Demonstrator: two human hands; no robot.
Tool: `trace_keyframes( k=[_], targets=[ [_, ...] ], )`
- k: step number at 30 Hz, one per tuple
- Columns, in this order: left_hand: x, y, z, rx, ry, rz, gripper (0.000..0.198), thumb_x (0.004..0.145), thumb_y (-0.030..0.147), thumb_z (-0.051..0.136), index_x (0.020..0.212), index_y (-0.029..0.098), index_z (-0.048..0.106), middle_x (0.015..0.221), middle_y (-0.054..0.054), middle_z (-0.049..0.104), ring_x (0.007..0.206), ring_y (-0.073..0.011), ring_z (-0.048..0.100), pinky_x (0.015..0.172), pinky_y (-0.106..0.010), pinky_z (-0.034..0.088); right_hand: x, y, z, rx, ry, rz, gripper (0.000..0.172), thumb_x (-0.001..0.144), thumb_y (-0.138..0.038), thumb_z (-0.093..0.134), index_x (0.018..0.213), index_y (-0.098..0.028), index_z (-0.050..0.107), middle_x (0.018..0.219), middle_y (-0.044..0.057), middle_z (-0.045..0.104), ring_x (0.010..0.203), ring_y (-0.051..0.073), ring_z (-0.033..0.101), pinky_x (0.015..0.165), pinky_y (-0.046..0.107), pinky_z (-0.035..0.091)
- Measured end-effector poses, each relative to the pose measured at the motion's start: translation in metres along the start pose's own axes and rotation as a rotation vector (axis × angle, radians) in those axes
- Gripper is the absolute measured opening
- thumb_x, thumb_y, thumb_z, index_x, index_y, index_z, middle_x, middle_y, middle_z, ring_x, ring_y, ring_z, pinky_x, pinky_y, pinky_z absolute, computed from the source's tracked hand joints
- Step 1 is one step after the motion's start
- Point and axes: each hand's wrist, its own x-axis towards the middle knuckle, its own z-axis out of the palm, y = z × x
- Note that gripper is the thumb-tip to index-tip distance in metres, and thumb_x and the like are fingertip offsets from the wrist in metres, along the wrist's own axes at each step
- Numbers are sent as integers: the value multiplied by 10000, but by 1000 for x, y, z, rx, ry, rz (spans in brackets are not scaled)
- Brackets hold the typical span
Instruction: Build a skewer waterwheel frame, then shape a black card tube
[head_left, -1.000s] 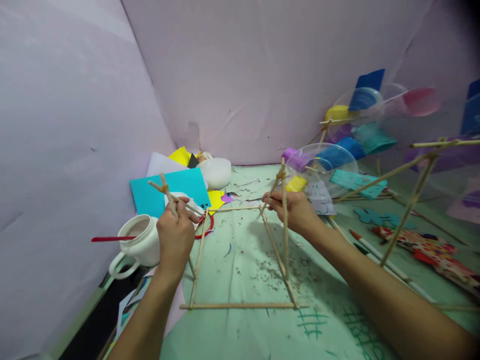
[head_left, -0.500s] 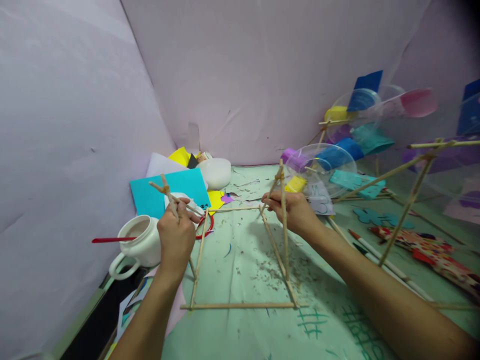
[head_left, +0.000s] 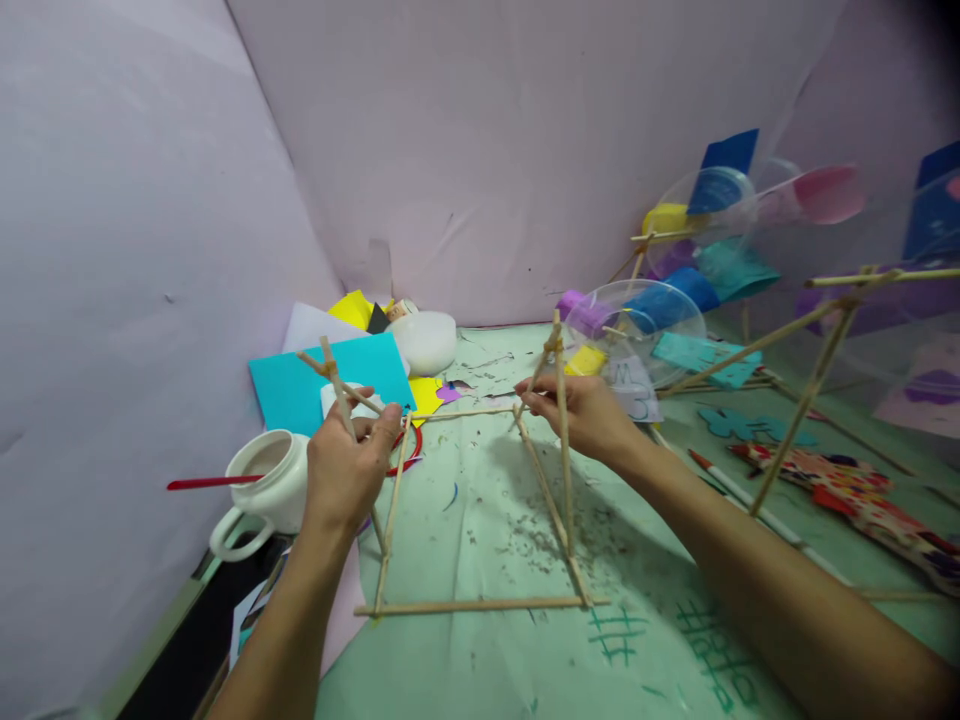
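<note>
A frame of thin wooden sticks (head_left: 480, 604) stands on the green table sheet (head_left: 510, 660), a square base with sloping pairs rising at each side. My left hand (head_left: 346, 470) is closed round the left pair of sticks (head_left: 330, 375), just below the knot where they cross. My right hand (head_left: 589, 412) pinches the right pair of sticks (head_left: 559, 420) near the far base stick, below their tied top.
A white jug (head_left: 266, 485) with a red stick (head_left: 206, 483) in it stands at the left. Cyan paper (head_left: 300, 380), yellow scraps and a white bowl (head_left: 427, 340) lie behind. More stick frames with clear plastic discs (head_left: 637, 320) and coloured papers crowd the right. Pencils (head_left: 720, 480) lie there too.
Both hands stay on the same sticks. My left thumb has shifted up towards the base corner, and the view has dipped slightly.
</note>
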Motion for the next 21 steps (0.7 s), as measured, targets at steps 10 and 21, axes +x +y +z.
trace_keyframes(
  k=[10, 21],
  targets=[
    [-3, -7, -6, 92, 29, 44, 689, 665, 519, 609, 1228, 146, 473, 720, -33, 677, 574, -192, 610, 572, -309, 469, 1, 2, -3, -6, 8, 20, 216, 758, -283, 575, 895, -193, 716, 739, 47, 711, 636, 166, 632, 580, 262, 464],
    [-2, -21, -3, 147, 89, 181, 434, 790, 445, 486, 1121, 174, 557, 746, -23, 664, 584, -160, 586, 564, -271, 433, 3, -6, -14, -41, -17, 23, 229, 734, -257, 601, 919, -173, 707, 796, 53, 713, 657, 174, 632, 607, 285, 478]
  ],
)
